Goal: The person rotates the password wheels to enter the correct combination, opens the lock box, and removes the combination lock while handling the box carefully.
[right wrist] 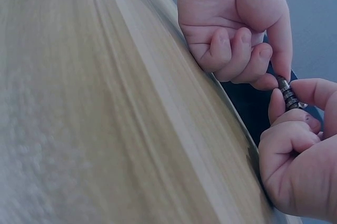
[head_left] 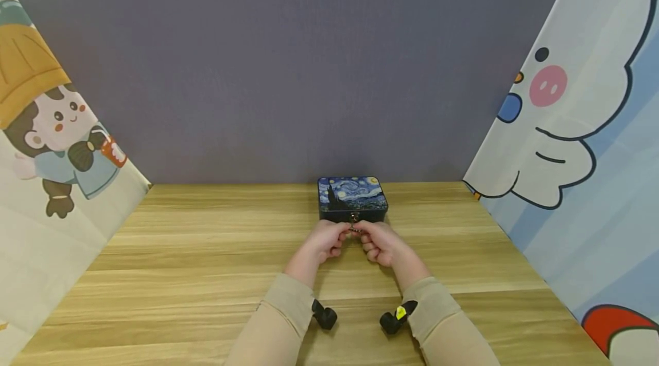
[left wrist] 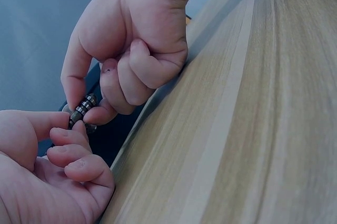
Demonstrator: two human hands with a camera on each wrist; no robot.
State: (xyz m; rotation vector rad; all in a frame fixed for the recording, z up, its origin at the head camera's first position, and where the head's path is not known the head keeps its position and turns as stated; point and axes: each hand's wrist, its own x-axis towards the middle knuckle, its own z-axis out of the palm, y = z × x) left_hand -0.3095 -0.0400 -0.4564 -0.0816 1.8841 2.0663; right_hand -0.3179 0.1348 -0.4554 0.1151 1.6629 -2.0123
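Observation:
A dark tin box (head_left: 352,194) with a starry night painting on its lid stands closed at the back of the table. At its front clasp (head_left: 354,217) is a small combination padlock (left wrist: 83,109) with ringed number dials. My left hand (head_left: 329,238) pinches one end of the padlock between thumb and forefinger. From the other side my right hand (head_left: 380,242) pinches its dial end the same way, as the right wrist view also shows at the padlock (right wrist: 287,95). The remaining fingers of both hands are curled. Whether the shackle is fastened cannot be made out.
The wood-grain table (head_left: 206,274) meets a grey back panel (head_left: 309,68) just behind the box. Cartoon-printed sheets hang at the left (head_left: 67,183) and right (head_left: 582,171). A small black camera mount sits at each wrist.

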